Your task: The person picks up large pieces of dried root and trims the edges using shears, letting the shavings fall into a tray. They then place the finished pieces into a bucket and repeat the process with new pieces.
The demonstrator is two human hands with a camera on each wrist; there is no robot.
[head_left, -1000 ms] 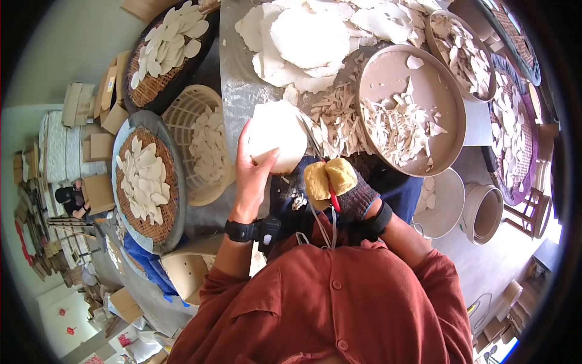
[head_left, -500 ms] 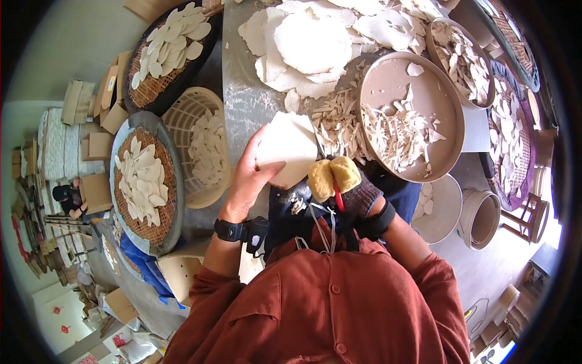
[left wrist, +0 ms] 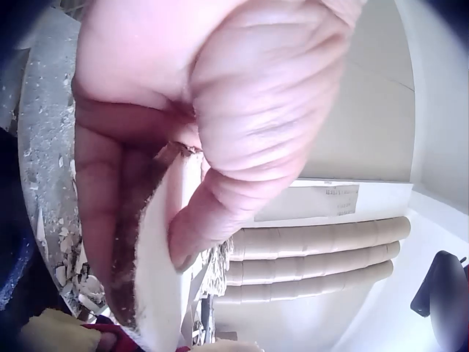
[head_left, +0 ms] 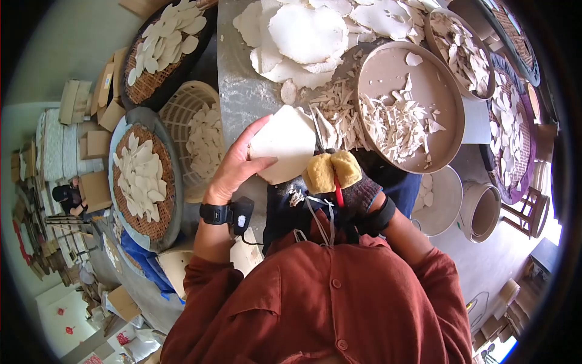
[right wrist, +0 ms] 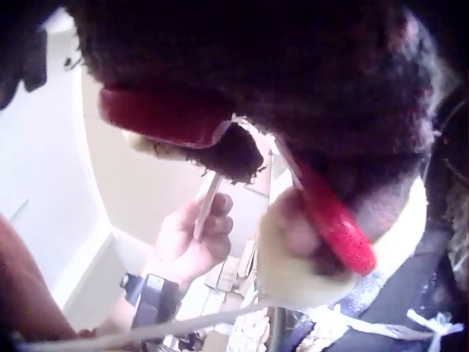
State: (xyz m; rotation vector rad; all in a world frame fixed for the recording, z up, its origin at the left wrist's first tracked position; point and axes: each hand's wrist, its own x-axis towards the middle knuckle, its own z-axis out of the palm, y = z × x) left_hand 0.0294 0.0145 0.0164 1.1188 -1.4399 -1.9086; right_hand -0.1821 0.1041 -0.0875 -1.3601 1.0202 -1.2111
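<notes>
My left hand point(head_left: 233, 164) pinches a thick, pale slice point(head_left: 284, 145) with straight-cut sides, thumb on its upper face. The left wrist view shows a brown, rough edge on this slice point(left wrist: 161, 257), fingers behind it. My right hand point(head_left: 365, 191), in a dark knitted glove, grips scissors with red handles point(right wrist: 341, 224). Their dark blades point(head_left: 317, 130) run along the slice's right edge. Yellow spongy pads point(head_left: 332, 171) cover the thumb and finger parts of the right hand. Part of the scissors is hidden behind these pads.
Pale trimmings point(head_left: 339, 109) lie on the metal table point(head_left: 233, 79) beside a round tray point(head_left: 445, 112) of more scraps. Large pale slices point(head_left: 309, 33) are stacked at the back. At left stand a plastic basket point(head_left: 176, 106) and a woven tray point(head_left: 160, 227) of cut slices.
My left hand has shifted left and turned the slice, so a different edge faces the scissors. The right hand stays almost in place with the scissors.
</notes>
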